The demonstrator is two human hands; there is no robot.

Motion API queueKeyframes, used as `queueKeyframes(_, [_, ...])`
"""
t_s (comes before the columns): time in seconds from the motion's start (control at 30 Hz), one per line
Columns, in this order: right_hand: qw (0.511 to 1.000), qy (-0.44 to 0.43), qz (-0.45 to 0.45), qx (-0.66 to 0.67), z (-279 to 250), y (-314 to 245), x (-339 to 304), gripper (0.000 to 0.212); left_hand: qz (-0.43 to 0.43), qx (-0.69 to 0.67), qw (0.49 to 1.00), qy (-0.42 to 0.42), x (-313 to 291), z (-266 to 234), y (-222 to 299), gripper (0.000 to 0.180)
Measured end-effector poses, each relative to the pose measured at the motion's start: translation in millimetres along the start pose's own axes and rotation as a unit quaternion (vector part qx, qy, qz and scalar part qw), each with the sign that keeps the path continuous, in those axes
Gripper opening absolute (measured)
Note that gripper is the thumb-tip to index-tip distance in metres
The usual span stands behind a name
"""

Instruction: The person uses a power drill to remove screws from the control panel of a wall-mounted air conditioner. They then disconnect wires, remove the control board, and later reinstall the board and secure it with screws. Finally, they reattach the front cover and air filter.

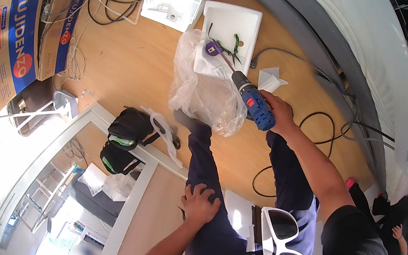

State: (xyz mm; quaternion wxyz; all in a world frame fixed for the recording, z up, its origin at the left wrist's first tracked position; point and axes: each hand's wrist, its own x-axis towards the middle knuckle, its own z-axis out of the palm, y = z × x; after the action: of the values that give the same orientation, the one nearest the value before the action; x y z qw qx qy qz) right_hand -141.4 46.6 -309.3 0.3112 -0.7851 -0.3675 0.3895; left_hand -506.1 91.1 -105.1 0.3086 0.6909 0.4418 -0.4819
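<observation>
My right hand (280, 113) is wrapped round the grip of a blue cordless drill (257, 107). Its long thin bit (227, 62) slants away from me, over the white foam tray (248, 9), and its far end meets or overlaps a purple piece (213, 48); whether they touch I cannot tell. Green-handled pliers (236, 45) lie in the tray. A crumpled clear plastic bag (197, 88) spreads over the floor left of the drill. My left hand (200, 202) rests on my left thigh, fingers apart, with nothing in it.
Black backpacks (129, 126) lie by a white-framed mirror (118, 193) at left. A cardboard box (10, 52) and a plastic organiser (175, 2) are farther off. A black cable (332, 133) loops beside a grey cushioned edge (300, 25). Another person's hand (397, 232) shows lower right.
</observation>
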Motion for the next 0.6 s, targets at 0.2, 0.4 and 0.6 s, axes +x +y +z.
queueKeyframes(0.2, [0.976, 0.024, 0.116, 0.183, -2, -38, 24, 0.028, 0.0, 0.026, 0.998, -0.051, 7, -16, 16, 0.051])
queueKeyframes(0.4, [0.962, 0.093, 0.111, 0.231, 49, -88, 171, 0.027, -0.009, 0.006, 0.999, -0.038, 11, -27, -7, 0.048])
queueKeyframes(0.6, [0.976, 0.072, 0.182, 0.093, 82, -122, 243, 0.034, 0.008, -0.004, 1.0, 0.026, 15, -28, -43, 0.041])
